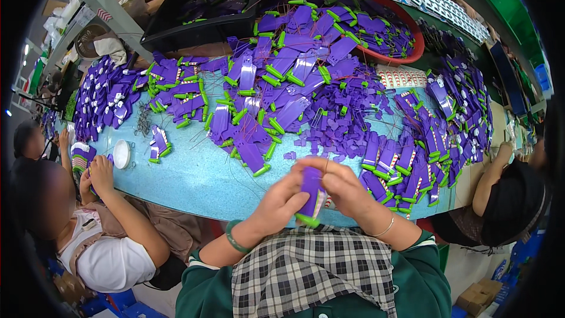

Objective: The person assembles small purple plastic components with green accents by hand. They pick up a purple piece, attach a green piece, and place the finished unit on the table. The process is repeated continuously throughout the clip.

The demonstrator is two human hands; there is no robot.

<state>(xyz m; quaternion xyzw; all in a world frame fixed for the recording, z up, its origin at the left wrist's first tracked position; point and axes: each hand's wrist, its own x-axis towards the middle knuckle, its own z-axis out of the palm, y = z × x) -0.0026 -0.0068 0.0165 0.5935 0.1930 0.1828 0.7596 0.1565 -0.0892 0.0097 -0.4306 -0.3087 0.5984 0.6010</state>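
Observation:
A purple flat plastic piece with a green end (312, 191) is held between my two hands over the front edge of the blue table. My left hand (281, 203) grips its left side, the thumb pressed across its face. At the upper right my right hand (343, 184) pinches the piece, its fingers bent over the top and slightly blurred. A striped strip shows along the piece's right edge. Beyond my hands lies a heap of like purple and green pieces (250, 147), with small purple parts (335, 126) and thin wires among them.
A black crate (203, 35) and a red basin (419, 41) stand at the back. More purple pieces lie in piles at left (103, 100) and right (435, 141). A small white bowl (122, 154) sits at left. Co-workers sit on both sides, one with hands (100, 176) at the table edge.

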